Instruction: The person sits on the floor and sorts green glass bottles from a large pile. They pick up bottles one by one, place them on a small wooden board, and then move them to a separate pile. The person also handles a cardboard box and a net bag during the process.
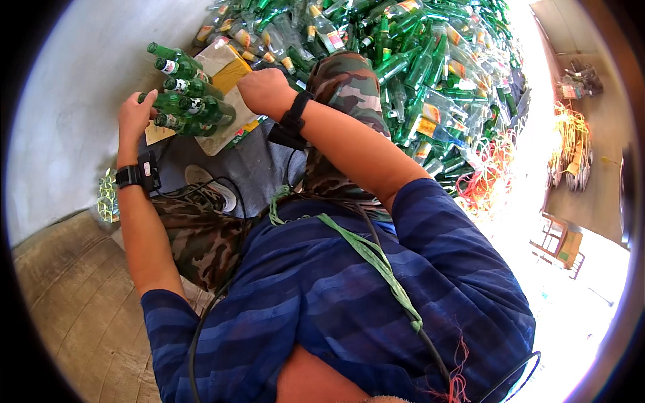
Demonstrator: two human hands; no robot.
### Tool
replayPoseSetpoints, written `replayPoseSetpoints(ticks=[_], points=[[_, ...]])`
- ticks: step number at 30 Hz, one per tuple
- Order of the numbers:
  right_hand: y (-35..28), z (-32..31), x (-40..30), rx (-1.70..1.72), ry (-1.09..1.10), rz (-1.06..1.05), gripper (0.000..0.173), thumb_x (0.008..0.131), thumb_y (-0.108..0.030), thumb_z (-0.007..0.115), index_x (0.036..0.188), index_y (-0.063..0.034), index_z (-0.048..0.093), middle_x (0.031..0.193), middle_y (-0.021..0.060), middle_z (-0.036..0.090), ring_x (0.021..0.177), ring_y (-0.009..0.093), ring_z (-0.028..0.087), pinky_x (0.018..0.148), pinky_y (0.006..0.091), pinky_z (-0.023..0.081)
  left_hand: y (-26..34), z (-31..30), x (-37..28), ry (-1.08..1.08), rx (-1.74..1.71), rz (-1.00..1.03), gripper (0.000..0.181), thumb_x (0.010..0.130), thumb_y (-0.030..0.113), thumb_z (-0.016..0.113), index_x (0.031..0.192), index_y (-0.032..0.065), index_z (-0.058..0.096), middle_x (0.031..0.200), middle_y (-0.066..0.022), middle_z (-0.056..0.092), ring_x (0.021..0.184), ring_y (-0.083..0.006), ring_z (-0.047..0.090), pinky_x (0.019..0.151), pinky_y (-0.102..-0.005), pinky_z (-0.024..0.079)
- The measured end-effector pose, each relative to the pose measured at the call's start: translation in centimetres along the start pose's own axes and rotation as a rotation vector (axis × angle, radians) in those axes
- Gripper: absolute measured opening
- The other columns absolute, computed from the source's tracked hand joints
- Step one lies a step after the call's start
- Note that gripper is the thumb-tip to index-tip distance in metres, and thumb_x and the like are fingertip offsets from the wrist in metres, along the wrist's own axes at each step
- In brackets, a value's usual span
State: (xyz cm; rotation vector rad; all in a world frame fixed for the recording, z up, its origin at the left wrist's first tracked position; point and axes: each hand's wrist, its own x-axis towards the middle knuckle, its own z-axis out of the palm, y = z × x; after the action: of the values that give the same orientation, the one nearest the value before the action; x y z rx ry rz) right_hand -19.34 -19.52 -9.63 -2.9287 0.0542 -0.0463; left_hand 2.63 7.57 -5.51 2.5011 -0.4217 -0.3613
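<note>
Several green glass bottles (221,112) stand close together on a pale flat slab (219,142) at the upper left. My left hand (133,115) is at their left side, thumb and fingers around the neck of one green bottle (169,102). Its fingertips are partly hidden. My right hand (266,90) is curled into a fist beside the yellow panel (229,73) at the slab's right end, to the right of the bottles. No object shows in that fist, though its inner side is turned from view.
A large heap of loose green and clear glass bottles (418,65) rises beyond my right knee. Tangled pink and red cord (486,176) lies at its right edge. A pale wall (75,116) closes off the left. Dark cables (242,194) run across my lap.
</note>
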Motion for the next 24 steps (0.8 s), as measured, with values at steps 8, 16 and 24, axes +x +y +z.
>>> replayPoseSetpoints(ticks=[8,16,24], points=[[0.2,0.0,0.1,0.070,-0.015,-0.095,0.013,0.080,-0.012,0.066,0.081,-0.0071,0.078,0.085,0.0152,0.077,0.082,0.034,0.077,0.066,0.0459,0.061,-0.1,0.3,-0.3,0.020,0.007,0.095,0.051,0.091,0.050,0.072,0.100,-0.0003,0.071,0.078,-0.0127,0.075,0.071,-0.0203,0.073,0.065,-0.0370,0.055],[0.0,-1.1,0.4,0.126,-0.144,-0.054,0.024,0.085,-0.024,0.066,0.102,-0.0070,0.071,0.098,0.0183,0.073,0.099,0.039,0.070,0.083,0.0520,0.056,0.6,0.0,-1.4,0.026,0.013,0.062,0.056,0.087,0.053,0.074,0.118,0.0064,0.074,0.076,-0.0095,0.075,0.069,-0.0210,0.074,0.070,-0.0376,0.056],[-0.4,-1.5,0.5,0.164,-0.183,-0.077,0.027,0.085,-0.026,0.068,0.103,-0.0056,0.071,0.101,0.0196,0.074,0.101,0.040,0.070,0.087,0.0518,0.055,1.2,-0.2,-2.6,0.164,0.218,0.107,0.066,0.085,0.058,0.072,0.131,0.0115,0.068,0.111,-0.0144,0.077,0.101,-0.0334,0.074,0.088,-0.0445,0.057]])
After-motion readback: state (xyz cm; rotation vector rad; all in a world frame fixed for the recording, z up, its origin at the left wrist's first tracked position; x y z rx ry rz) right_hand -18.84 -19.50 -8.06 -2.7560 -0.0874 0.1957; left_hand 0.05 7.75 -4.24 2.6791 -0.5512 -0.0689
